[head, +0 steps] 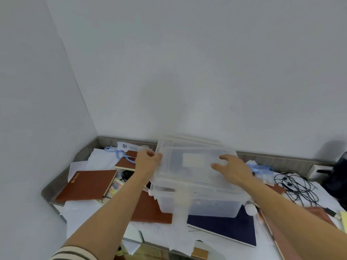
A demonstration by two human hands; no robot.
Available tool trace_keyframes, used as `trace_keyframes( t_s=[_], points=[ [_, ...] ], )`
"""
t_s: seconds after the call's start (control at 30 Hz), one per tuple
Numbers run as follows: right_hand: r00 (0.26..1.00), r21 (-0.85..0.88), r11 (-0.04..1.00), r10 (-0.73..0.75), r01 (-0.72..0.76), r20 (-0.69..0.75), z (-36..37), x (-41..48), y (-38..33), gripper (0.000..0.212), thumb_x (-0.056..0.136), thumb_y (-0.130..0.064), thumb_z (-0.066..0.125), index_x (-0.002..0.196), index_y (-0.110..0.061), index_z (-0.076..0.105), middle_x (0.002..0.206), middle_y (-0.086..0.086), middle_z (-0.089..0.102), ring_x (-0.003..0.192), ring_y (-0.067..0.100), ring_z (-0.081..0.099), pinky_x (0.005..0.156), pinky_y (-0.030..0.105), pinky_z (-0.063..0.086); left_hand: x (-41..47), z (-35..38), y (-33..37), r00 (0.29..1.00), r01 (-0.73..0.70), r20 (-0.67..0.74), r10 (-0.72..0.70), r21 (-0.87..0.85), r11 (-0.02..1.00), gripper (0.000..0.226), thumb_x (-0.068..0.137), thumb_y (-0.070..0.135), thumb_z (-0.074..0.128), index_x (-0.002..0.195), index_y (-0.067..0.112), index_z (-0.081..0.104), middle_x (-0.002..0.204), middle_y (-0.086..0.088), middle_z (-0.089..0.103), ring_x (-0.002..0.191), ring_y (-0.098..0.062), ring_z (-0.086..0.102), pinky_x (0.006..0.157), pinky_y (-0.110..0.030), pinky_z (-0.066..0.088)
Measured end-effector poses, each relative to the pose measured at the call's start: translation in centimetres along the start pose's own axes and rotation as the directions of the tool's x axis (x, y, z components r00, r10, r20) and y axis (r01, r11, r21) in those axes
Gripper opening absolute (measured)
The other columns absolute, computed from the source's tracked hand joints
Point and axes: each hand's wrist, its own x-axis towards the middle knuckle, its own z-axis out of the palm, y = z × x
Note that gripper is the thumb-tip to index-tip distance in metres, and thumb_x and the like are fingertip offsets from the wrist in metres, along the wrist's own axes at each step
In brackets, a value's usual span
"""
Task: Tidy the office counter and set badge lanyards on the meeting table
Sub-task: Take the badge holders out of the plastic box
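1. My left hand (148, 159) grips the left edge of the lid (189, 158), fingers curled over the rim. My right hand (233, 168) lies flat on top with fingers spread, holding nothing.
2. The box (199, 201) sits on a mess, with a red notebook (150, 211) and a navy notebook (225, 228) partly under it, so I reckon it can rock. Best bet is to press down with the flat hand while the other works the edge, so the box doesn't slide.
3. The far edge of the lid is blurry, so I can't tell if it's clipped.
4. Inside: the plastic is cloudy. I see a pale rectangle on or under the lid and a few dark specks low down, no idea what. My guess is it's mostly empty.
5. One blue lanyard (116, 153) lies on the papers (97, 158) just left of my left hand, and a second lanyard (260, 168) is just beyond my right. Both are on the counter (56, 184), outside the box.
6. The black cables (296, 186) on the right lie clear of the box, so leave them be.
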Motion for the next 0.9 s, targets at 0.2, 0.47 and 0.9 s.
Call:
trace_keyframes(
  t_s=[0.2,0.47,0.9],
  points=[
    [0.996,0.031,0.998,-0.053,0.055,-0.065,-0.8,1.0,-3.0,0.071,0.088,-0.06,0.057,0.145,-0.021,0.039,0.146,0.007,0.047,0.129,0.028,0.048,0.105,0.046,0.042,0.5,-3.7,3.4,0.997,0.083,0.019,-0.081,-0.332,0.94,0.008,0.082,0.005,0.071,0.086,0.005,0.064,0.077,-0.008,0.065,0.057,-0.013,0.057,0.052,-0.021,0.051],
    [0.967,0.153,0.968,-0.17,0.2,-0.188,-2.4,3.1,-9.7,0.064,0.092,-0.053,0.056,0.145,-0.019,0.041,0.147,0.009,0.043,0.132,0.029,0.044,0.103,0.044,0.04,3.0,-10.5,2.1,0.984,0.135,-0.018,-0.179,-0.588,0.798,0.003,0.083,0.0,0.068,0.083,0.002,0.065,0.076,-0.012,0.07,0.065,-0.021,0.068,0.067,-0.031,0.058],
    [0.967,0.557,0.827,-0.071,-0.08,0.244,9.7,8.7,-23.3,0.035,0.092,-0.002,0.061,0.127,-0.002,0.058,0.1,0.015,0.057,0.065,0.018,0.053,0.039,0.019,0.045,5.6,-21.5,-11.8,0.846,0.394,-0.239,-0.477,-0.323,0.86,0.018,0.088,0.008,0.058,0.106,0.003,0.056,0.107,-0.018,0.06,0.087,-0.03,0.055,0.076,-0.037,0.047]
  ],
)
